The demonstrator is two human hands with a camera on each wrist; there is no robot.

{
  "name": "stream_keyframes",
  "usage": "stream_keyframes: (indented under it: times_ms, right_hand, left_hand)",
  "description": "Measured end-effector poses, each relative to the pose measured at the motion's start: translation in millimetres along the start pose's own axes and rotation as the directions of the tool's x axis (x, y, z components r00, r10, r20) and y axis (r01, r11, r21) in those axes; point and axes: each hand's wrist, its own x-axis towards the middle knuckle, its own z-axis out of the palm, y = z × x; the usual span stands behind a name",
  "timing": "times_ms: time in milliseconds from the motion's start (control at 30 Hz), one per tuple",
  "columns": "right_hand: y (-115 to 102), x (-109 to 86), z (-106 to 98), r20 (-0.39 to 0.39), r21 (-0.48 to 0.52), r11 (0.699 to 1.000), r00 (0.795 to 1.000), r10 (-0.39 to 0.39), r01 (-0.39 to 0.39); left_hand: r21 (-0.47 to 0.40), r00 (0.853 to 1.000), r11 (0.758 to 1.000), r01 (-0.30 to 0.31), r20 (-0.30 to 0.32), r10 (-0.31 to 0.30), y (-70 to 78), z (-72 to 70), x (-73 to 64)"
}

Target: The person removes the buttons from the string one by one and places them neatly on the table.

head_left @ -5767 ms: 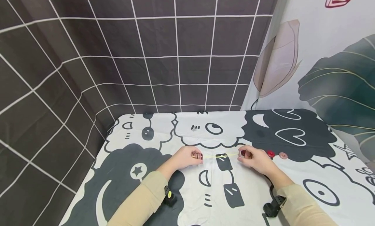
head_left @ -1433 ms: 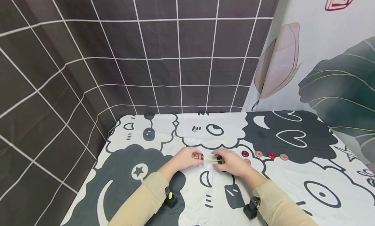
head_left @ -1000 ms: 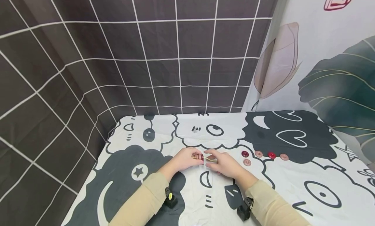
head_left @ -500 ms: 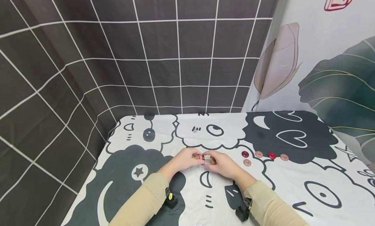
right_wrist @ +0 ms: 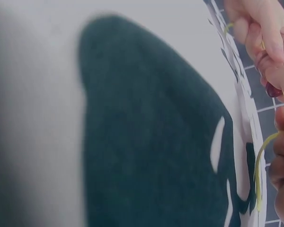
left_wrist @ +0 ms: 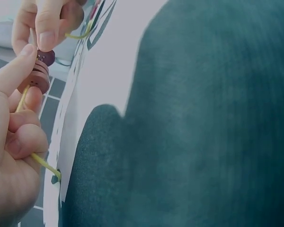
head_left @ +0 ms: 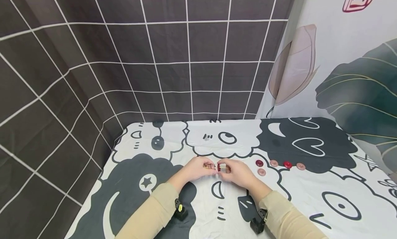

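Note:
Several pink buttons (left_wrist: 35,79), stacked on a yellow cord (left_wrist: 22,98), are held between the thumb and fingers of my left hand (head_left: 198,168). Cord also trails out below that hand's curled fingers. Facing it, my right hand (head_left: 237,172) pinches a dark red button (head_left: 219,167) by its edge. In the left wrist view this button sits right at the end of the pink stack. The right wrist view shows more yellow cord (right_wrist: 260,165) hanging from the right hand in a loop. Both hands are just above the patterned cloth.
Right of my hands, loose buttons lie on the tablecloth (head_left: 198,139): a dark red one (head_left: 259,162), a bright red one (head_left: 287,164) and several pink ones, such as this pink button (head_left: 262,172). A dark grid-patterned curtain (head_left: 204,60) hangs behind the table.
My right hand has come left along the cord to meet the left hand. The dark red button, earlier against the stack at the left fingers, is now slightly right, between my right fingertips.

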Motion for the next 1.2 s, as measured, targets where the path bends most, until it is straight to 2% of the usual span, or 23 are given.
stream_keyframes:
  times_ms: [200,433,1200]
  right_hand:
    - [6.7,-1.8,-1.1,-0.01,0.093,0.995,1.0,-0.02,0.021]
    - [11.2,-4.1,-1.4,0.002,0.129,0.991,1.0,-0.016,0.015]
    - [18.8,-12.0,-17.5,0.036,0.113,0.989,0.995,0.089,-0.093]
  left_hand:
    - [-0.003,1.0,1.0,0.004,-0.008,-0.004,-1.5,0.6,0.9]
    - [0.007,1.0,1.0,0.015,-0.005,-0.015,-0.4,0.4,0.5]
    - [0.01,1.0,1.0,0.023,-0.001,-0.023,1.4,-0.5,1.5]
